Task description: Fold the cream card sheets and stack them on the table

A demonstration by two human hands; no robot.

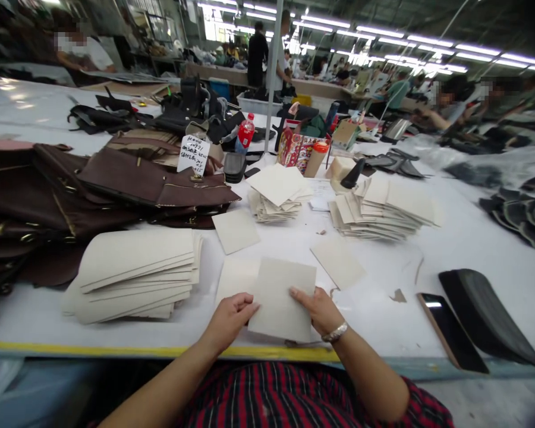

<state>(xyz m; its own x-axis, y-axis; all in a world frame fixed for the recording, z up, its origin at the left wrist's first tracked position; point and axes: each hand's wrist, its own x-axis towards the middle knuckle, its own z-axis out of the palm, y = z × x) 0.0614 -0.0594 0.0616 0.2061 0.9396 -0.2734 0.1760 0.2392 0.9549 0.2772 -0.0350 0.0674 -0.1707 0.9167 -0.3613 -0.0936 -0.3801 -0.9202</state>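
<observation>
A pale square sheet of stiff board (285, 297) is held just above the table in front of me. My right hand (324, 312) grips its right edge, thumb on top and fingers underneath. At its left edge, my left hand (229, 318) is closed, thumb and fingertips pinching the border. Another pale sheet (236, 274) lies partly hidden behind the square. Single loose sheets rest farther back, one to the left (236, 230) and one to the right (339, 263). To the left of my hands is a stack of larger, round-ended sheets (138, 261).
Behind stand a stack of square sheets (276, 187) and a fanned stack (383, 205). Brown leather bags (160, 184) fill the left. A phone (452, 333) and a curved black piece (485, 315) lie right. A red-labelled bottle (245, 134) stands at the back.
</observation>
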